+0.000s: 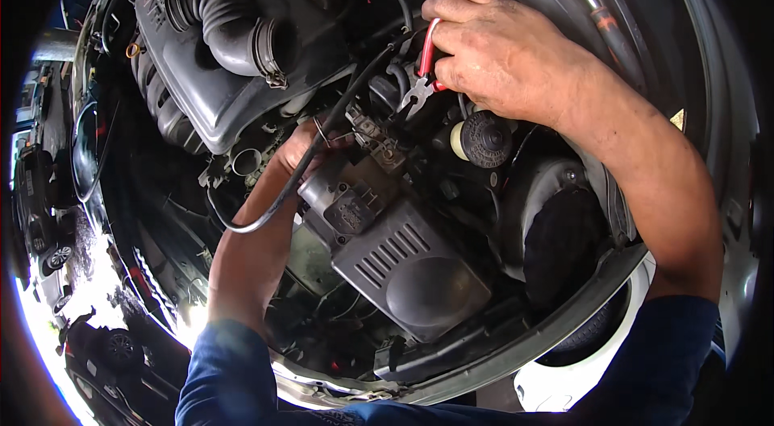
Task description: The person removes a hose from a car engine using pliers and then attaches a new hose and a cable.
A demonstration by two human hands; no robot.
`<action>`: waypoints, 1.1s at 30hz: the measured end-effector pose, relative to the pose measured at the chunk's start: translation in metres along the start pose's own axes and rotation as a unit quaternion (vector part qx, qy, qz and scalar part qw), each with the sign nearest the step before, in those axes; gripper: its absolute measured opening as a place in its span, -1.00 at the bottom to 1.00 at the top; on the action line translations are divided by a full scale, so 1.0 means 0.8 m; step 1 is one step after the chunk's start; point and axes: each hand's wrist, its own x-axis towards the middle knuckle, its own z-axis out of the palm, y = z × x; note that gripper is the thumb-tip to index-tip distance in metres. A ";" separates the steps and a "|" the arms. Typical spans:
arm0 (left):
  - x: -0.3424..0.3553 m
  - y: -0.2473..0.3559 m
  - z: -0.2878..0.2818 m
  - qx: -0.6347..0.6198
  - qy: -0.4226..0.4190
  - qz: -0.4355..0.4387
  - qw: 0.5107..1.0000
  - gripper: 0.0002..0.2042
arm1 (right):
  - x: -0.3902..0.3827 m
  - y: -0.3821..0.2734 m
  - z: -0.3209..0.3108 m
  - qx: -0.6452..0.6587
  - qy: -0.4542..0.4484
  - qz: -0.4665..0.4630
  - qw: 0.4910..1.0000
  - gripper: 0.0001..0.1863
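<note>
My right hand (492, 51) is closed around the red handles of a pair of pliers (419, 91). Their metal jaws point down toward a bracket with metal fittings (375, 140) in the middle of the engine bay. Low and to the left, my left hand (305, 148) reaches in behind a thin black hose (310, 156), which crosses in front of it. Its fingers are bent together beside the bracket; what they grip is hidden. Just below them sits the black air filter housing (403, 265) with its sensor-like round neck (330, 192).
A black engine cover (193, 87) with a ribbed intake hose (234, 27) fills the upper left; the hose's clamped end hangs open. A round black reservoir cap (486, 138) stands under my right wrist. The car's body edge (556, 317) curves along the near right.
</note>
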 end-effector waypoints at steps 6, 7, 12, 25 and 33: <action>0.033 0.031 0.062 -0.248 -0.015 -0.067 0.966 -0.15 | -0.005 -0.006 -0.018 -0.095 -0.030 0.001 0.995 -0.88; 0.036 0.044 0.072 -0.253 -0.011 -0.045 0.966 -0.12 | -0.003 -0.007 -0.016 -0.094 -0.029 0.004 0.995 -0.88; 0.038 0.057 0.066 -0.292 0.011 -0.041 0.955 -0.15 | 0.002 -0.011 -0.008 -0.088 -0.030 -0.005 0.996 -0.89; 0.038 0.042 0.065 -0.229 -0.012 -0.008 0.973 -0.18 | 0.009 -0.011 -0.006 -0.088 -0.053 -0.011 0.995 -0.93; 0.038 0.036 0.062 -0.233 -0.025 -0.013 0.972 -0.19 | 0.017 -0.004 -0.022 -0.124 -0.110 -0.089 0.982 -0.81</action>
